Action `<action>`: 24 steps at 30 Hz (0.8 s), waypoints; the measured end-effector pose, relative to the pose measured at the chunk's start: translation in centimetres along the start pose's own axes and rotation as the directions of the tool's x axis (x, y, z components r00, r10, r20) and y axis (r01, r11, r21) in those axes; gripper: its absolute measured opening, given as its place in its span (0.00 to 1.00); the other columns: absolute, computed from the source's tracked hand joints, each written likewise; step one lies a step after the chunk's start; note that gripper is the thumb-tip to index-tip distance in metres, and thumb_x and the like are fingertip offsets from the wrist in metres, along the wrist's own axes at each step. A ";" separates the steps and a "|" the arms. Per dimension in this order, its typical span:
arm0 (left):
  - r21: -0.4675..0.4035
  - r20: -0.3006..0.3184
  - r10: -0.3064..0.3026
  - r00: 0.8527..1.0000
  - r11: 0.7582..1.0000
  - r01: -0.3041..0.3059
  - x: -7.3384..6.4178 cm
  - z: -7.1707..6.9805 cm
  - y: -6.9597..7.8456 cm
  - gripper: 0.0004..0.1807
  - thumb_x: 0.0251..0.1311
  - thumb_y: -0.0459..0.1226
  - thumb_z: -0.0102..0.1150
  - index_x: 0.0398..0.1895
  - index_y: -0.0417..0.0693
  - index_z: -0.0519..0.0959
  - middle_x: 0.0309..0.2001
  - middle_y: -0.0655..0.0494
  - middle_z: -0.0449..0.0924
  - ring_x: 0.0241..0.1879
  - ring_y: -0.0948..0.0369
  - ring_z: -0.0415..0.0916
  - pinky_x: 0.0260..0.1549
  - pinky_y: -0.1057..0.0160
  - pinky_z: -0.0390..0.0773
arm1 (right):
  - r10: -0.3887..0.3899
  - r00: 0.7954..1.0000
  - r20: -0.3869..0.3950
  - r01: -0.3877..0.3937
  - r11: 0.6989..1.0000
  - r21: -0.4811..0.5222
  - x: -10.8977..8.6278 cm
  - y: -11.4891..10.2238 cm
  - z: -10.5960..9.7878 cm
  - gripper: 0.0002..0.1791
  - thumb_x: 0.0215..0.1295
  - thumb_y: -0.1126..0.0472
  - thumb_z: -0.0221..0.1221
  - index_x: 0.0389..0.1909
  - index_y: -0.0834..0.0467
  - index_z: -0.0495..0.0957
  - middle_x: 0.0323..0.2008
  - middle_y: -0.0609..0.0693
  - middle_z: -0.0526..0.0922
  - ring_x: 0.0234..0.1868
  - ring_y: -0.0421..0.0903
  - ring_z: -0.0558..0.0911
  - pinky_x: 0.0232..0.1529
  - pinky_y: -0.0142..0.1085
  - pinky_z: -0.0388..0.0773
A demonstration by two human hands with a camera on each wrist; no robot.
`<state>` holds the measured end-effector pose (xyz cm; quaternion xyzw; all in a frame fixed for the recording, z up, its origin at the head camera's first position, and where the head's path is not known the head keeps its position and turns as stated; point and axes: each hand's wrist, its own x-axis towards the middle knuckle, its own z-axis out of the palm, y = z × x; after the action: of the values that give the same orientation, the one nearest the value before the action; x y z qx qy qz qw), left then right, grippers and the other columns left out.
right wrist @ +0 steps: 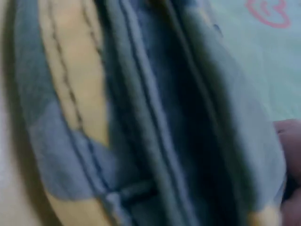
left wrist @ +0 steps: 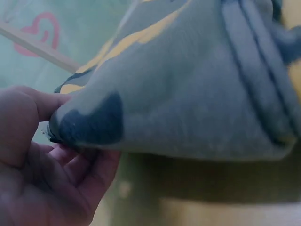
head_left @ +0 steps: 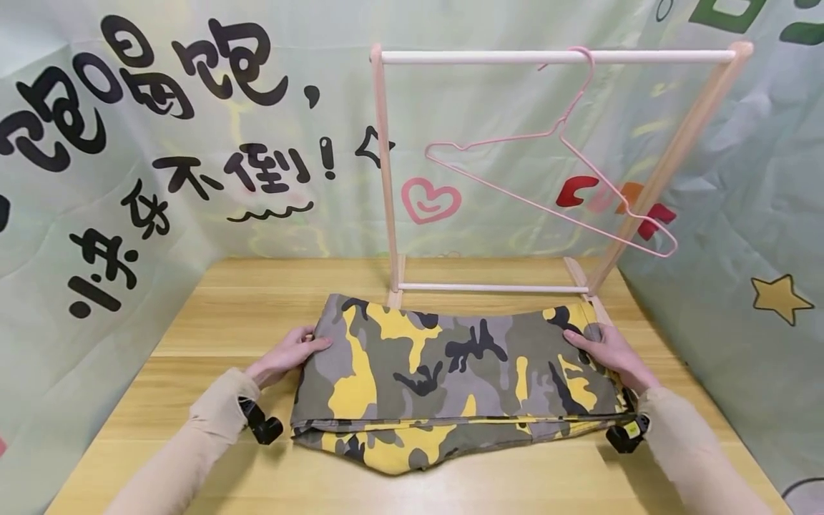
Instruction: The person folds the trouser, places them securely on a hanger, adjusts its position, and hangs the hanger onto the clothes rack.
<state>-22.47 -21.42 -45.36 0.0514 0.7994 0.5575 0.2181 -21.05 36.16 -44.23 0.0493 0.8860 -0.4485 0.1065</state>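
A pair of folded camouflage trousers (head_left: 412,375) in grey, yellow and black spans the space between my hands in the head view. My left hand (head_left: 291,355) pinches its left edge, thumb on top and fingers underneath. In the left wrist view that edge hangs over a dark shadow, raised off the table. On the other side my right hand (head_left: 611,352) grips the right edge with the thumb on the upper face; its fingers are mostly hidden beneath. Stitched seams and stacked layers of the trousers (right wrist: 141,108) fill the right wrist view, slightly blurred.
Behind the trousers stands a wooden rack (head_left: 388,179) with a white top bar (head_left: 476,57). A pink wire hanger (head_left: 508,197) hangs from that bar. The wooden table (head_left: 212,315) has printed cloth (head_left: 721,214) around its back and sides.
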 end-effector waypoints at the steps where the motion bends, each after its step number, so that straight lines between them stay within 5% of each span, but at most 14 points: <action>1: -0.019 -0.007 0.000 1.000 1.000 0.000 -0.1 -0.2 0.4 0.29 0.74 0.42 0.52 0.67 0.27 0.64 0.46 0.46 0.84 0.39 0.65 0.82 0.41 0.64 0.83 | -0.019 1.000 0.008 0.018 0.999 0.050 -0.1 -0.2 -0.2 0.30 0.72 0.45 0.58 0.17 0.50 0.53 0.12 0.38 0.55 0.15 0.36 0.62 0.24 0.32 0.68; 8: -0.019 -0.090 0.034 0.995 0.999 -0.036 -0.5 -2.1 2.3 0.33 0.72 0.43 0.54 0.70 0.28 0.60 0.39 0.55 0.85 0.34 0.67 0.84 0.36 0.63 0.85 | -0.017 0.999 0.049 0.008 0.984 0.178 -0.2 -1.7 -1.0 0.17 0.74 0.45 0.56 0.40 0.55 0.67 0.26 0.35 0.82 0.29 0.36 0.84 0.35 0.35 0.85; 13: 0.044 -0.114 0.056 0.992 0.998 -0.052 0.1 -2.1 0.8 0.33 0.72 0.43 0.56 0.68 0.27 0.61 0.38 0.54 0.85 0.34 0.67 0.83 0.36 0.65 0.84 | -0.020 1.000 0.023 0.019 0.999 0.042 0.9 -1.3 0.2 0.23 0.72 0.43 0.57 0.33 0.58 0.64 0.24 0.41 0.75 0.25 0.38 0.77 0.32 0.34 0.79; 17: 0.070 -0.098 0.052 0.994 0.997 -0.045 0.2 -1.9 -1.1 0.33 0.73 0.42 0.55 0.68 0.26 0.60 0.40 0.50 0.86 0.35 0.67 0.82 0.37 0.65 0.83 | -0.014 0.998 0.063 0.020 0.996 -0.091 1.1 -0.5 1.2 0.25 0.75 0.45 0.54 0.41 0.66 0.63 0.28 0.48 0.67 0.29 0.41 0.70 0.33 0.34 0.72; 24: -0.085 -0.069 0.045 0.997 0.995 -0.050 -1.8 -3.0 -0.7 0.33 0.73 0.42 0.54 0.69 0.26 0.59 0.34 0.58 0.87 0.32 0.63 0.86 0.35 0.60 0.87 | -0.073 0.997 0.036 0.074 0.997 -0.031 -0.3 -1.5 1.3 0.24 0.77 0.45 0.51 0.48 0.66 0.66 0.37 0.54 0.75 0.37 0.41 0.76 0.38 0.31 0.75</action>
<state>-21.95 -24.82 -44.59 0.0421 0.7799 0.5981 0.1796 -20.82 34.25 -43.70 0.0071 0.8924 -0.4386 0.1060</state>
